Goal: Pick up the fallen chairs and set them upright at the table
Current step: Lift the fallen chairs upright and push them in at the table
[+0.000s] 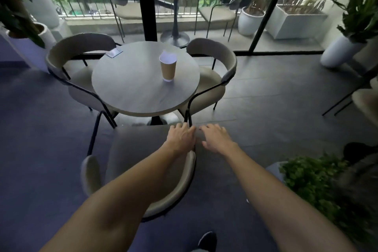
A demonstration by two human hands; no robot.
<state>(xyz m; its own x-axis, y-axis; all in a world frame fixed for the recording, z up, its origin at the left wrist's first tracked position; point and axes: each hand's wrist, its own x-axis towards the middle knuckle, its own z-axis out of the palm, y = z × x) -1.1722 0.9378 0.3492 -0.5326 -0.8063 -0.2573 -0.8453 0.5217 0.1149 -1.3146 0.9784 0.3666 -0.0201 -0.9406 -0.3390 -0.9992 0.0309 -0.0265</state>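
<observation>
Three beige chairs with black metal legs stand upright around a round grey table (133, 92). One chair (81, 47) is on the table's left and another chair (214, 53) is on its right. The third, nearest chair (139, 149) stands right below me, its curved backrest toward me and its seat facing the table. My left hand (181, 138) rests palm down on the right front corner of that seat, fingers spread. My right hand (216, 139) hovers just to the right of the chair over the floor, fingers spread and holding nothing.
A brown paper cup (168, 67) and a small card (114, 53) are on the table. A leafy plant (319, 180) crowds the lower right, and white planters stand at far right and far left. Behind the table is a glass wall with a black post. My shoe (207, 240) shows below.
</observation>
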